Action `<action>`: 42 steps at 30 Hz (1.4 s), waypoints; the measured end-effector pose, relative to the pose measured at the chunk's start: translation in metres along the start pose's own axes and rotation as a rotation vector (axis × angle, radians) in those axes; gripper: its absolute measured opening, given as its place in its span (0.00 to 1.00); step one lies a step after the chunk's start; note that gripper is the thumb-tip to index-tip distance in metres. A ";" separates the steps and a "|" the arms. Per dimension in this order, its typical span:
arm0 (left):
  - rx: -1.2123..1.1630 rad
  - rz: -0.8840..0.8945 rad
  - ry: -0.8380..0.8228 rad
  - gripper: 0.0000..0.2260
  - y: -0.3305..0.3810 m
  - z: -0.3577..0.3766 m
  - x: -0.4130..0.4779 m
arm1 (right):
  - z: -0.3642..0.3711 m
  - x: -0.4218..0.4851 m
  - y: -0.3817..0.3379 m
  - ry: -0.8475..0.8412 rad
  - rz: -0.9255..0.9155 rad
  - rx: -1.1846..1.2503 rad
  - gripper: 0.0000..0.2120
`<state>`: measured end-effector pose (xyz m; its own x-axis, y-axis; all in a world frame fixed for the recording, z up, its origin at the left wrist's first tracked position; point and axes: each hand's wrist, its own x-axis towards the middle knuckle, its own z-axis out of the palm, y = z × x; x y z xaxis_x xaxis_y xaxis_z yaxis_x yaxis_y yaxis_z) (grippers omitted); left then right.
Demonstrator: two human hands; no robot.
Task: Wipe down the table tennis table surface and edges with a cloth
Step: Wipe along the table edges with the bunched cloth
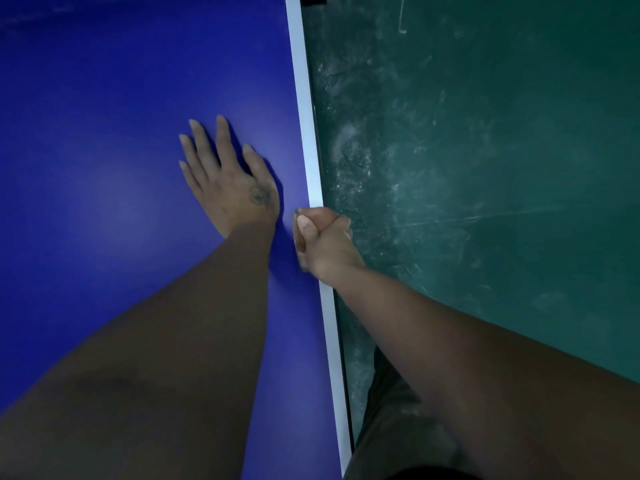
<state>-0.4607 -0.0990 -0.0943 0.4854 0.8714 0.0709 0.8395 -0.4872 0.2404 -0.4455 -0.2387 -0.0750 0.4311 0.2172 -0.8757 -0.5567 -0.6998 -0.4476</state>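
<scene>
While my left hand (230, 181) lies released and flat on the smooth blue board of the table tennis counter (104, 133), with the fingers spread toward 11 o'clock, my right hand (323, 240) is clenched just at 4 o'clock from it. It grips the narrow white painted edge band (304, 116), which runs from 12 o'clock down to 6 o'clock. The thumb is on top and the fingers are curled over the side. No cloth shows in my view; I cannot tell if one is folded inside this fist.

I judge the board to be stiff, heavy and rather slippery, so it will not give under pressure and a flat palm is enough to steady me. A cloth would be soft and light, best bunched in the fist and wrapped over the band, then drawn along it. The dusty dark green floor (485, 168) lies at 3 o'clock.
</scene>
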 end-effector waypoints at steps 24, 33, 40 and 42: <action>-0.004 0.001 0.004 0.26 0.000 0.000 0.004 | -0.009 0.010 -0.016 0.032 -0.102 0.063 0.33; -0.046 0.008 0.045 0.25 -0.002 0.002 0.004 | -0.016 0.022 -0.052 0.039 -0.074 0.027 0.30; -0.034 0.010 0.038 0.24 -0.002 0.001 0.004 | -0.021 0.040 -0.097 0.051 -0.061 0.101 0.30; -0.033 0.008 0.029 0.24 -0.001 0.000 0.004 | -0.025 0.044 -0.112 0.037 -0.055 0.155 0.29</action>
<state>-0.4599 -0.0949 -0.0946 0.4848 0.8688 0.1009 0.8267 -0.4928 0.2716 -0.3466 -0.1678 -0.0594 0.4880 0.2249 -0.8433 -0.6335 -0.5734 -0.5195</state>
